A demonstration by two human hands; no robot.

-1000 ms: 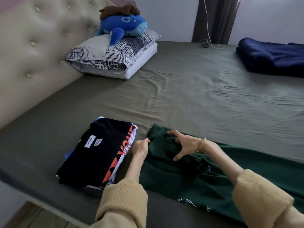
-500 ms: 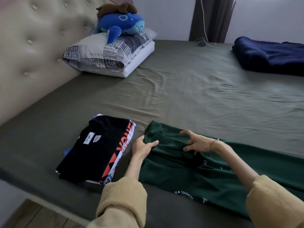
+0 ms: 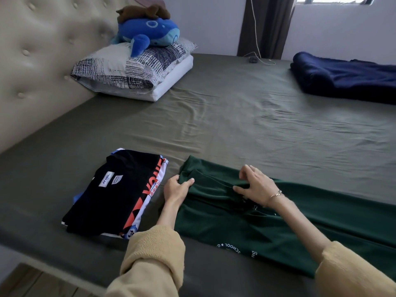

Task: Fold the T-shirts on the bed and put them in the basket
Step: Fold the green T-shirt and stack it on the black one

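Left hand (image 3: 175, 189) pinching the left edge of the green T-shirt (image 3: 246, 221), thumb on top; right hand (image 3: 256, 186) gripping a gathered fold near what may be the collar. Shirt spread along the bed's (image 3: 235, 125) near edge, just beside a stack of folded shirts (image 3: 115, 191)

Green T-shirt (image 3: 278, 224): matt knit cloth, smooth, white printed lettering.
Folded stack (image 3: 115, 194): black cloth on top, sewn white labels, slightly glossy orange print.
Bed sheet (image 3: 246, 129): olive matt cloth, creased.
Headboard (image 3: 36, 61): beige padded, buttoned, faint sheen.
Sleeves (image 3: 154, 260): yellow, coarse ribbed knit.
Blanket (image 3: 347, 80): navy, soft, fuzzy.
Plush toy (image 3: 147, 33): blue, velvety.
Bracelet (image 3: 277, 194): shiny metal.
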